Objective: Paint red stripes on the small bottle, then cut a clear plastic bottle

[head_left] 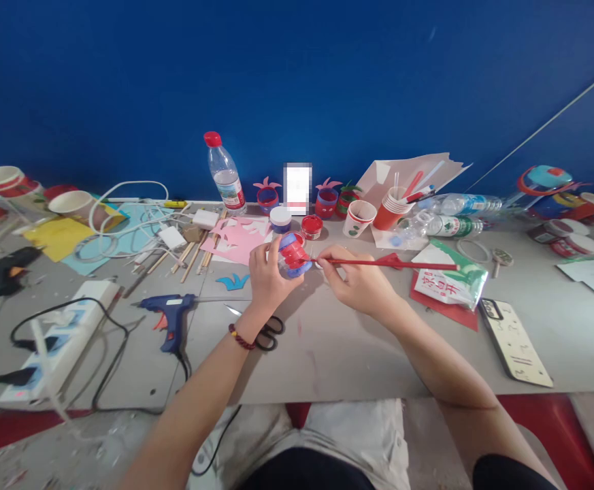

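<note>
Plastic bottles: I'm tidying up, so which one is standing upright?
The red-capped bottle, beyond the left hand; the blue-labelled bottle and green-labelled bottle on the right lie on their sides.

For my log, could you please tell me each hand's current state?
Left hand: closed, holding a red-and-blue piece.
Right hand: closed, holding a red paintbrush.
</note>
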The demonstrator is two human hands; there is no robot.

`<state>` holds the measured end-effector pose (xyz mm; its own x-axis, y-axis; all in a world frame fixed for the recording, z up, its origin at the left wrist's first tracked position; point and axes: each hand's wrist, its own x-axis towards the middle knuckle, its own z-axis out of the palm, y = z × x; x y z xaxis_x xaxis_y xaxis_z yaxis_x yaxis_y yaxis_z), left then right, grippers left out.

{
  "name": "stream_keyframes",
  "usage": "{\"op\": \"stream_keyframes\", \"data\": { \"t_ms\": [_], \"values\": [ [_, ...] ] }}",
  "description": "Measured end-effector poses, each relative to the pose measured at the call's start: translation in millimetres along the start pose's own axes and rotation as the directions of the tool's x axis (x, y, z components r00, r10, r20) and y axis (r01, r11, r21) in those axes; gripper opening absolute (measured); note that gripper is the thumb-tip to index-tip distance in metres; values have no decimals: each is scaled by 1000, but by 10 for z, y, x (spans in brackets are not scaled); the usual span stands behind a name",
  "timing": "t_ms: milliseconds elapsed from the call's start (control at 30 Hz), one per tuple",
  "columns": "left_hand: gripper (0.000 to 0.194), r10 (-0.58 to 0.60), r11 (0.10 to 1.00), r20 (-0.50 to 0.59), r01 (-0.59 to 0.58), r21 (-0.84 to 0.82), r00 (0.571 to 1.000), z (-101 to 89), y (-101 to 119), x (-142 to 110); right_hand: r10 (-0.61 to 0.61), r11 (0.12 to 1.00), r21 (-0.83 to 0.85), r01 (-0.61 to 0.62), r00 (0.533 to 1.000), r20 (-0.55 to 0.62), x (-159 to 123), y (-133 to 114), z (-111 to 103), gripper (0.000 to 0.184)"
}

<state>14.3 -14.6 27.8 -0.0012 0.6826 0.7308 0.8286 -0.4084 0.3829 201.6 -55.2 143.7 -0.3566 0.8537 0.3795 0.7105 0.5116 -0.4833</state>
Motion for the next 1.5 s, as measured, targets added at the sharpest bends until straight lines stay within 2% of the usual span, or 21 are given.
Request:
{"op": "stream_keyframes", "data": {
  "t_ms": [133,267,633,800,1000,1200,1367,1500],
  "values": [
    [84,6,1000,5,-6,4,1000,9,-16,0,12,1000,4,-12,999,-39,49,134,-29,12],
    [86,4,1000,12,-4,12,1000,4,-25,6,40,999,20,-40,999,-17,65,211,-15,13],
    [82,2,999,13,-3,50,1000,-9,-6,3,11,1000,-17,-9,997,73,-61,-6,60,19],
    [83,-2,999,34,1,37,999,-21,0,8,-94,993,81,86,991,92,-54,-25,91,18],
    [82,4,999,16,-4,40,1000,-24,13,12,-71,996,66,65,994,81,-23,5,105,16],
    [80,-8,999,29,7,44,1000,-23,10,12,-13,999,45,10,999,50,3,10,24,15],
    [82,13,998,2,-13,55,1000,-21,5,16,13,1000,19,-13,999,-33,66,94,-78,12],
    [83,-13,999,12,13,48,1000,-31,21,24,30,1000,2,-30,998,-64,93,197,-92,12]
  ]
}}
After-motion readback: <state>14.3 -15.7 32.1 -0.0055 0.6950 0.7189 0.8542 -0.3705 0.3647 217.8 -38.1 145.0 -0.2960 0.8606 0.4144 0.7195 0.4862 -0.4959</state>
